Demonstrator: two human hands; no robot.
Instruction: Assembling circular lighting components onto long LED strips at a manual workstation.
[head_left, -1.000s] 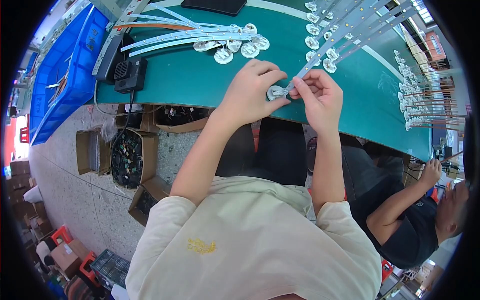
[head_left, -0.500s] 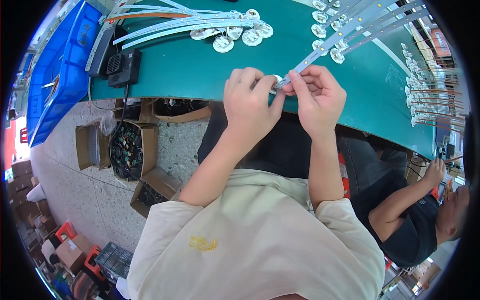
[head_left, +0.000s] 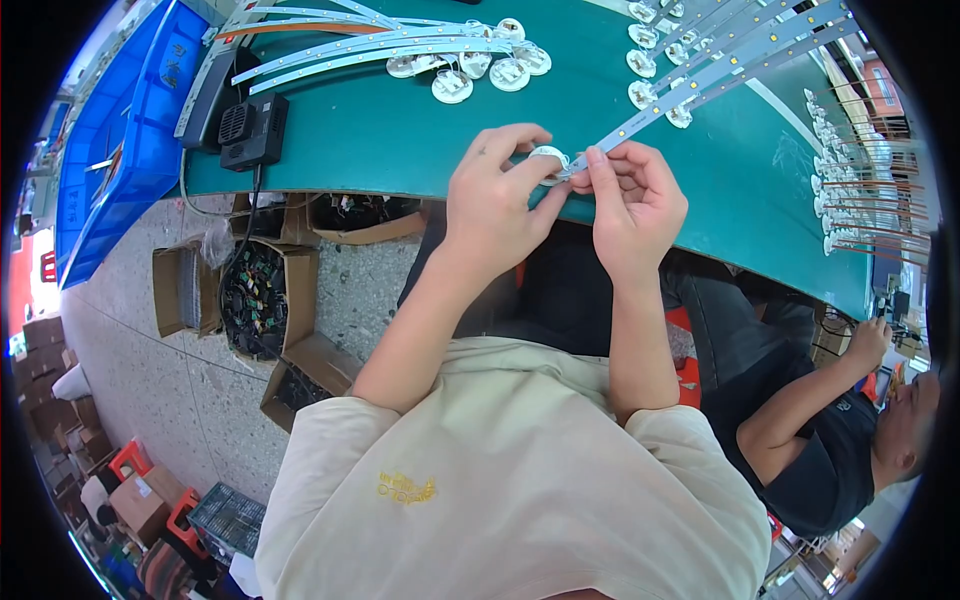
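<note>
Near the table's front edge, my left hand (head_left: 490,200) is closed on a small round white disc (head_left: 549,153), thumb and fingers gripping its rim. My right hand (head_left: 640,205) pinches the near end of a pale LED strip (head_left: 650,116) that slants up to the far right. Strip end and disc meet between my fingertips; the joint itself is partly hidden. Beyond my right hand, more white discs (head_left: 641,64) lie beside other strips. To the left, a bunch of LED strips (head_left: 370,48) ends in several white discs (head_left: 452,86).
On the green table (head_left: 360,140) stands a black power unit (head_left: 252,130) with a cable, beside a blue bin (head_left: 115,150). Discs with brown wires (head_left: 828,190) line the right. Cardboard boxes (head_left: 303,290) with parts sit below the table. Another person (head_left: 820,450) works at right.
The white disc has tilted up and shows more between my left fingers. My right hand has shifted slightly left and down with the strip. The view has moved a little.
</note>
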